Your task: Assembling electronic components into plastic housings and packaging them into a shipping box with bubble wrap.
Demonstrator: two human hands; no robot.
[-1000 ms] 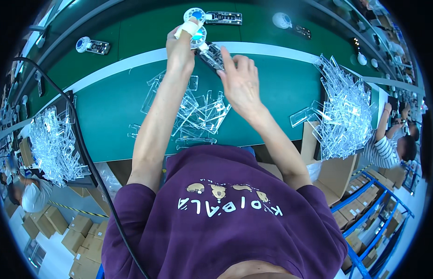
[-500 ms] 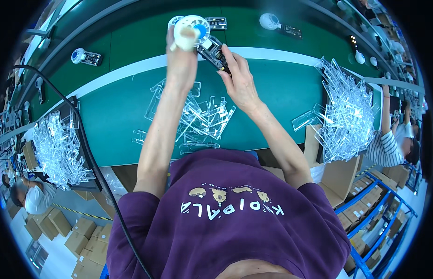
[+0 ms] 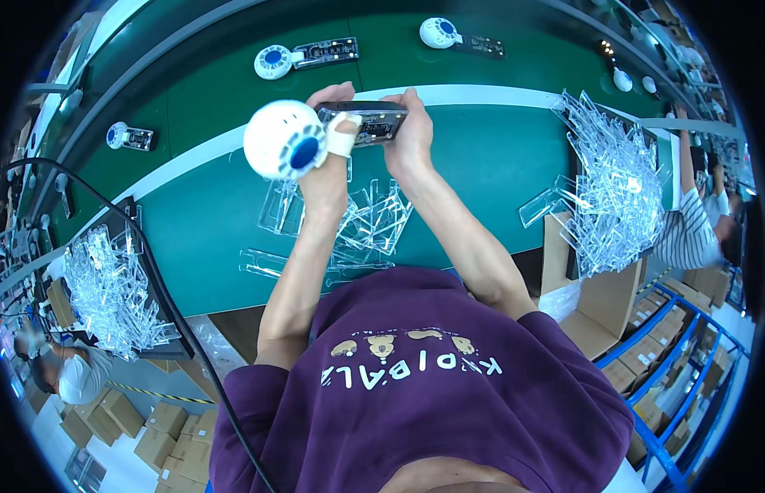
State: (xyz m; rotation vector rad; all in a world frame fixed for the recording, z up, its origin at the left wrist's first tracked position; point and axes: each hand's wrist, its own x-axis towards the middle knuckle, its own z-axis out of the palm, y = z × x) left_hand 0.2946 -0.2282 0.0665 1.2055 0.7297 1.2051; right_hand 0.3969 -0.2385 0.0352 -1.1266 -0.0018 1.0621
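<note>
Over the far edge of the green work mat, both hands grip one device: a round white head (image 3: 285,140) with a blue centre, joined to a dark rectangular body (image 3: 381,125) with a circuit board showing. My left hand (image 3: 325,185) is closed about the left part of the body, partly hidden behind the white head; its fingertips show at the far side. At the other end my right hand (image 3: 411,135) holds the body between thumb and fingers. Below the hands, a loose pile of clear plastic covers (image 3: 374,218) lies on the mat.
Similar devices (image 3: 326,52) lie on the dark green belt (image 3: 226,90) beyond a white rail. Heaps of clear plastic parts stand at the right (image 3: 614,189) and left (image 3: 111,287). A black cable (image 3: 164,283) hangs down at the left. Other people sit at both sides.
The held device has come nearer and to the left, and turned so its body lies more level. My right hand has shifted slightly nearer. Devices on the belt appear farther left.
</note>
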